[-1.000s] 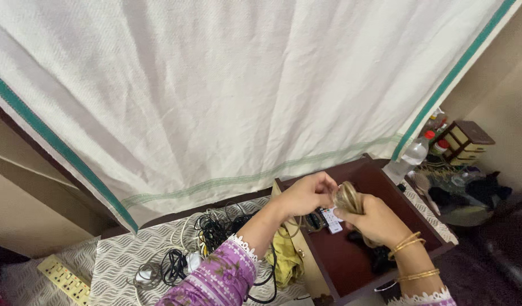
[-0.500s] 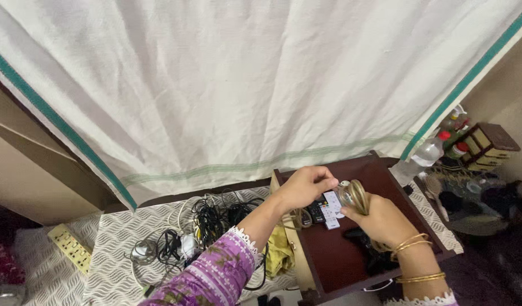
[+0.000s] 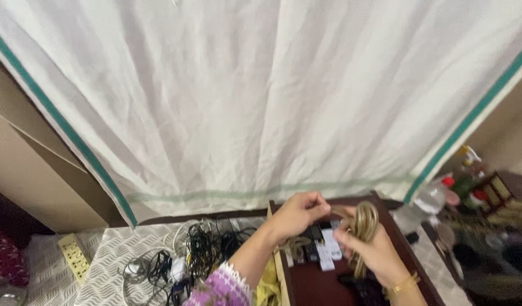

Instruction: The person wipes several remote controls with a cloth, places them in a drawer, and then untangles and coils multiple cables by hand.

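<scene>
The beige cord [image 3: 363, 224] is wound into a loose coil of several loops, held upright above the dark red wooden drawer [image 3: 402, 224]. One strand trails left from the coil, apparently down to a smaller loop by the drawer's front edge.

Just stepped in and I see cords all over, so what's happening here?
A person is handling a coiled beige cable over an open dark-red wooden drawer. The right hand grips the coil, while the left hand pinches its loose end. Remote controls lie in the drawer under the hands. To the left, a tangle of black and white cables sits on a patterned cloth, with a pale power strip beyond. A white curtain hangs behind.
</scene>
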